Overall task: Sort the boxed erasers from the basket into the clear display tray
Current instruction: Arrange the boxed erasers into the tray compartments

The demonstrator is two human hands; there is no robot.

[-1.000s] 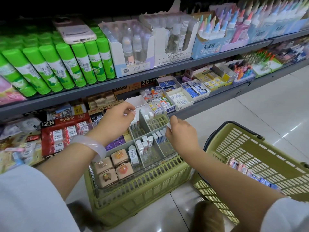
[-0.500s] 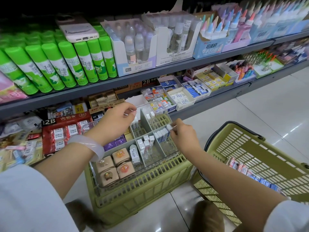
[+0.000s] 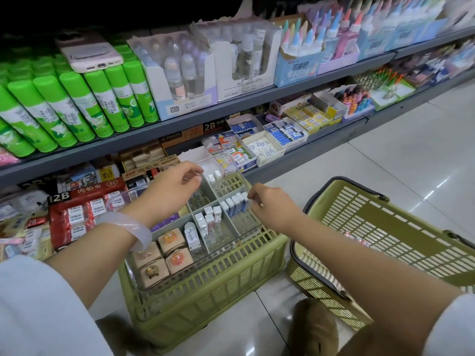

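Note:
The clear display tray (image 3: 232, 233) rests on an olive crate (image 3: 205, 299). Its compartments hold tan boxes (image 3: 164, 255), small white boxed erasers (image 3: 209, 218) and a row of blue-and-white boxed erasers (image 3: 234, 204). My right hand (image 3: 270, 204) pinches the right end eraser of that row, standing in the compartment. My left hand (image 3: 172, 188) hovers over the tray's back left, its fingertips pinching the top edge of a clear partition. The olive basket (image 3: 385, 227) stands on the floor to the right, with several small boxed erasers (image 3: 356, 238) lying inside.
Store shelves run along the back: green glue sticks (image 3: 77, 104) with a pink phone (image 3: 90, 52) lying on top, glue bottles, and open boxes of erasers (image 3: 264, 145) on the lower shelf. Red 2B eraser packs (image 3: 84, 209) lie left of the tray. White tiled floor lies to the right.
My right hand carried a blue-and-white boxed eraser down and set it at the right end of the row. My left hand stayed at the tray's back left.

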